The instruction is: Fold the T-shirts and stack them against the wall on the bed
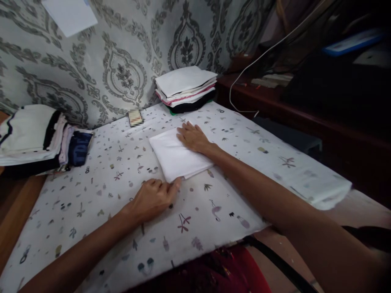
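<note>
The right fingers [185, 131] lie spread, palm down, arm [262, 193] outstretched; the left fingers [156, 185] curl.

A broad lane of the table [106, 203] runs between the left garment pile [30, 134] and the folded white cloth [171, 156], though the left forearm [91, 244] crosses its near end. Behind the cloth, a narrower strip leads to the taller clothes stack [186, 83], with the patterned curtain [122, 77] barring passage beyond. Rightward, room opens past the right forearm [259, 187] toward the dark furniture [330, 154].
</note>
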A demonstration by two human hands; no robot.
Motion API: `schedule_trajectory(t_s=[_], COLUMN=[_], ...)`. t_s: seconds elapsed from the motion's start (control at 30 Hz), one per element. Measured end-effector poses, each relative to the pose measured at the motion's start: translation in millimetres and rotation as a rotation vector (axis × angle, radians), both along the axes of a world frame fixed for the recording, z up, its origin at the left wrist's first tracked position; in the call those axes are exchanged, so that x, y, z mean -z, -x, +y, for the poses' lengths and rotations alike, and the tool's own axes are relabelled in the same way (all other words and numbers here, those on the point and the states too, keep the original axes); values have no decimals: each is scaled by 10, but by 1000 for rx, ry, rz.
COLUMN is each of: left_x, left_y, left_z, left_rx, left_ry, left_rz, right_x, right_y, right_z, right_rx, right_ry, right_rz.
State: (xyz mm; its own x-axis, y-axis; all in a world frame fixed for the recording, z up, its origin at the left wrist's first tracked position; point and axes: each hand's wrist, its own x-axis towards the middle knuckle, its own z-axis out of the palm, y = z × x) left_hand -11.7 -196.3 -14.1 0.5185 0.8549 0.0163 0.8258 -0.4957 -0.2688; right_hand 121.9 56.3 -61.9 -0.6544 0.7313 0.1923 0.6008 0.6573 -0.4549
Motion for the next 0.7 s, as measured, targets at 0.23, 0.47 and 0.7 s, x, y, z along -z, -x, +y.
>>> schedule_trajectory(t_s=[0.23,0.47,0.7], left_x=[-186,-318,-345], left_y=[-208,-384,-495], left_z=[71,75,56], left_rx=[-105,-331,-352], left_ry=[77,221,282], left_rz=[125,176,160], right_x=[-7,-168,-304], right_y=[-18,131,498], right_z=[-24,-119,-380], right_rx=[-2,-40,-248], right_ry=[-25,37,78], right_rz=[-18,8,-182])
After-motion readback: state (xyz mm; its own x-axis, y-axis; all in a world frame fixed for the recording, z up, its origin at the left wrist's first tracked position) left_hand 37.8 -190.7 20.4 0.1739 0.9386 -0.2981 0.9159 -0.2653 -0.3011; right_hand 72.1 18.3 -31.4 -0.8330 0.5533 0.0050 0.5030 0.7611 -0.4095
